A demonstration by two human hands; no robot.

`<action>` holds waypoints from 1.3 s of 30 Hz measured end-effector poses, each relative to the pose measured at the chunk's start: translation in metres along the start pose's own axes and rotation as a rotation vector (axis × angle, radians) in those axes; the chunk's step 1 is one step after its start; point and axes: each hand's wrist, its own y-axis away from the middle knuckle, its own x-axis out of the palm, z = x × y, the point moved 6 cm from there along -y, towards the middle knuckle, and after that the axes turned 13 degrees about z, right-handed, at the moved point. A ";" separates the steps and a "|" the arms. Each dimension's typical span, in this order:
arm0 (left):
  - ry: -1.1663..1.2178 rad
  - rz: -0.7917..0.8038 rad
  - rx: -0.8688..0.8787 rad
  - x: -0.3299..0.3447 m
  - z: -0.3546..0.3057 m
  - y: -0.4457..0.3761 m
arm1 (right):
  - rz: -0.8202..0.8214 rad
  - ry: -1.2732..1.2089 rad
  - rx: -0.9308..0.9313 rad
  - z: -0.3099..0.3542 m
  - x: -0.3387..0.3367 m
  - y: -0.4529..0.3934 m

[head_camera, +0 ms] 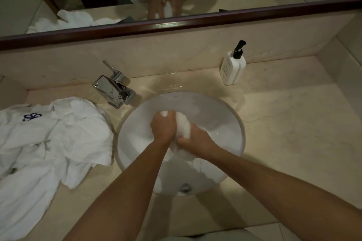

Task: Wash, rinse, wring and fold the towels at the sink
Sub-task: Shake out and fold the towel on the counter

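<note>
Both hands, left (163,126) and right (195,139), grip the bunched towel (183,128) over the sink (238,123)

The towel pile (45,143) runs off the left edge; bottle (232,69) print is unreadable.

No readable words or numbers are being shown anywhere. A dark blue embroidered emblem (32,117), a looping monogram-like sign, is being displayed on the white towel pile (49,143) lying on the desk (284,123) left of the sink; its letters cannot be told. Small printed lines are being carried on the front of the white pump bottle (232,69), too blurred to be read.
</note>
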 end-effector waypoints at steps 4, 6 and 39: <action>0.264 -0.032 0.056 -0.016 -0.012 0.012 | -0.146 -0.638 0.011 -0.017 -0.009 0.009; 0.282 0.053 0.206 -0.020 -0.017 0.028 | -0.124 -1.059 0.060 -0.024 -0.007 0.013; 0.796 0.360 -0.403 0.012 0.008 0.036 | -0.744 0.273 -0.795 0.057 -0.069 0.017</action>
